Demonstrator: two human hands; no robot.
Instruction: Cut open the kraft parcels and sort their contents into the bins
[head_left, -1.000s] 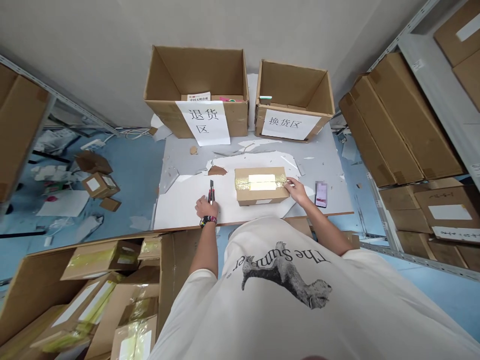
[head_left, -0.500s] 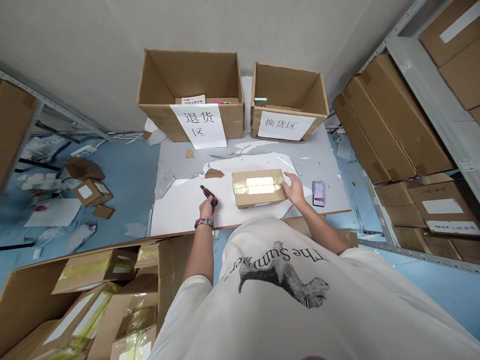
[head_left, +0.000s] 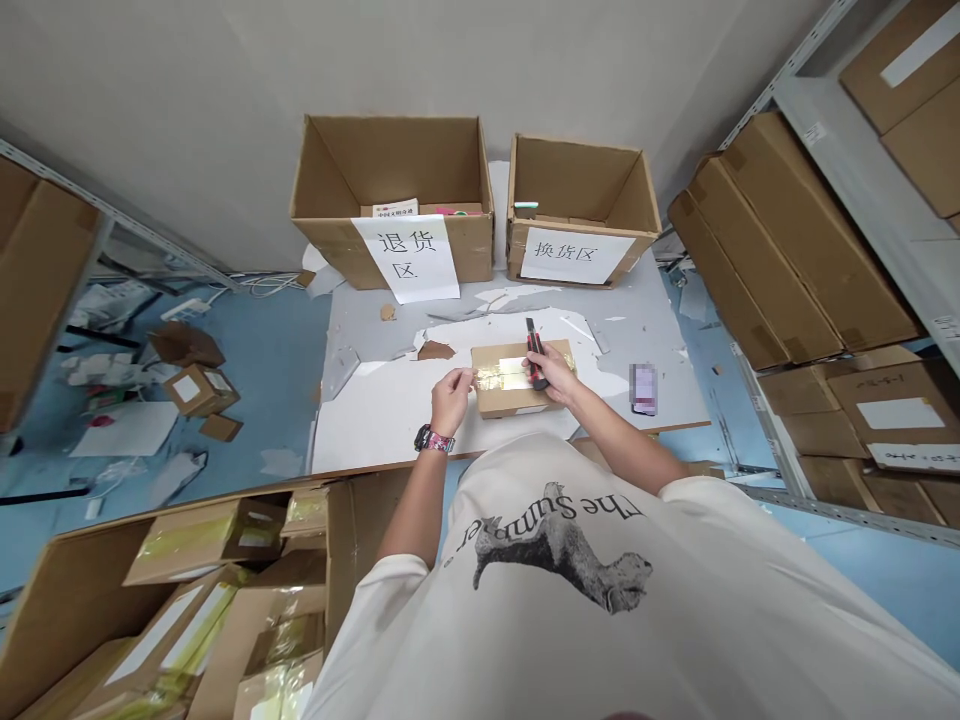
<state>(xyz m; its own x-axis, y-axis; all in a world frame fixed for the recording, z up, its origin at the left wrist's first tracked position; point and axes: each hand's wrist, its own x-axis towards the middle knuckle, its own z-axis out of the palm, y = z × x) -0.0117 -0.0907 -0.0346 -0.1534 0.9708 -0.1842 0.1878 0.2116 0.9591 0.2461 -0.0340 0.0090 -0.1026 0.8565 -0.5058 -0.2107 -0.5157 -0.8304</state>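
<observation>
A small cardboard box (head_left: 510, 405) with yellowish tape and a white label along its top lies on the white-covered table. My left hand (head_left: 451, 398), a watch on its wrist, pinches at the box's left end; its fingertips partly hide the edge there. In my right hand (head_left: 556, 373) is a red and black box cutter (head_left: 535, 352), held over the right half of the box. The cutter's tip points away from me, and I cannot tell whether its blade is out.
Behind stand two large open cartons with paper signs, a left carton (head_left: 330, 245) and a right carton (head_left: 585, 270). A phone (head_left: 643, 390) lies to the right. Torn paper litters the table (head_left: 360, 320). A big carton of taped parcels (head_left: 202, 540) is at lower left; shelving flanks the right.
The box cutter has passed from my left hand to my right. My left hand has moved right to the box's left end, and my right hand has shifted left over the box.
</observation>
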